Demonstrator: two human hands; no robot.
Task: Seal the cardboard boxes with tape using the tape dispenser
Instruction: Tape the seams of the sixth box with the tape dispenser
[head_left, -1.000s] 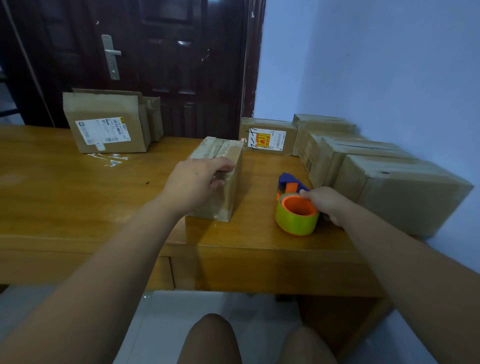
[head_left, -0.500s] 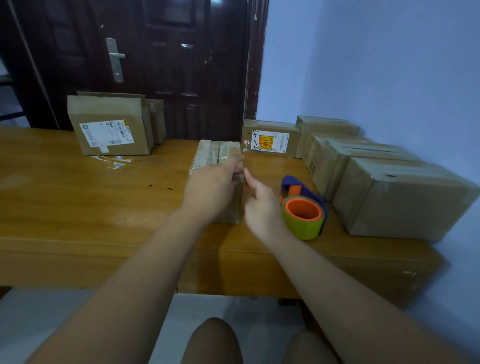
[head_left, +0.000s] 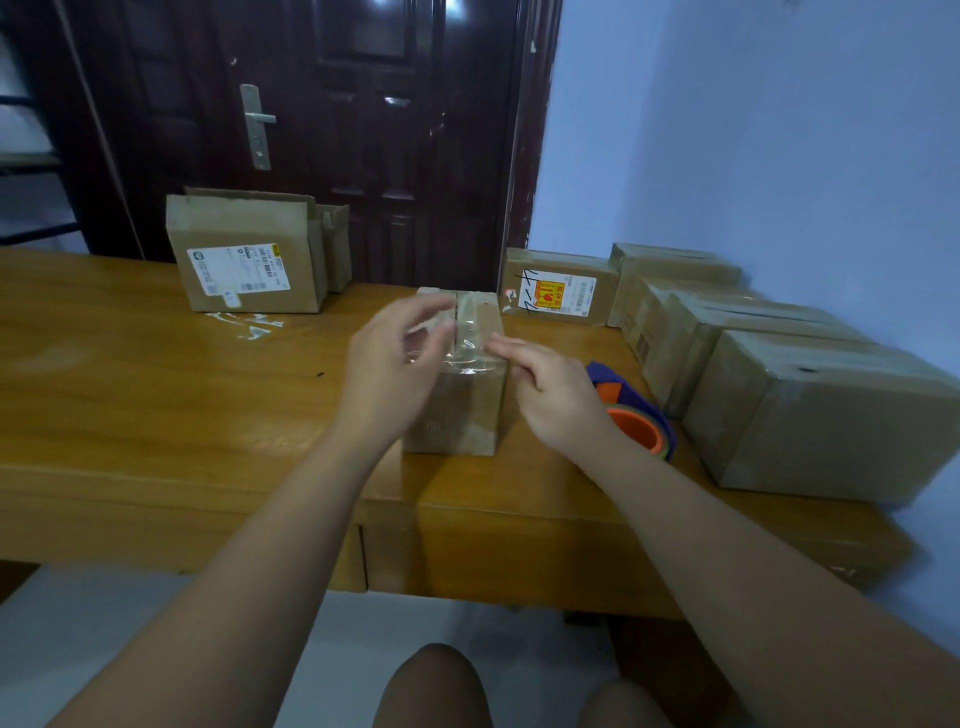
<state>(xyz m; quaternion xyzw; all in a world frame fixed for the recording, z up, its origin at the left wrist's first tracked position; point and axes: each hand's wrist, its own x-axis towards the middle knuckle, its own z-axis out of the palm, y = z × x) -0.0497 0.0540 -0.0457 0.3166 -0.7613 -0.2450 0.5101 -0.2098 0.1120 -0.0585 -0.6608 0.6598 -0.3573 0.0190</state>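
A small cardboard box (head_left: 462, 410) stands in the middle of the wooden table (head_left: 156, 395), with clear tape running over its top seam and down the near face. My left hand (head_left: 387, 374) hovers at the box's upper left, motion-blurred, fingers loosely spread and holding nothing I can make out. The straight fingers of my right hand (head_left: 550, 387) touch the tape at the box's upper right edge. The tape dispenser (head_left: 641, 415), with a purple body and an orange roll core, lies on the table just right of the box, partly hidden behind my right hand.
An open-flapped box with a white label (head_left: 249, 260) stands at the back left, with clear tape scraps (head_left: 244, 325) in front of it. A box with a yellow sticker (head_left: 561, 291) and a row of boxes (head_left: 821, 410) line the right wall. A dark door (head_left: 337, 130) is behind the table.
My right hand let go of the tape dispenser and moved left to the small box. My left hand lifted from the box's top and now hovers by it.
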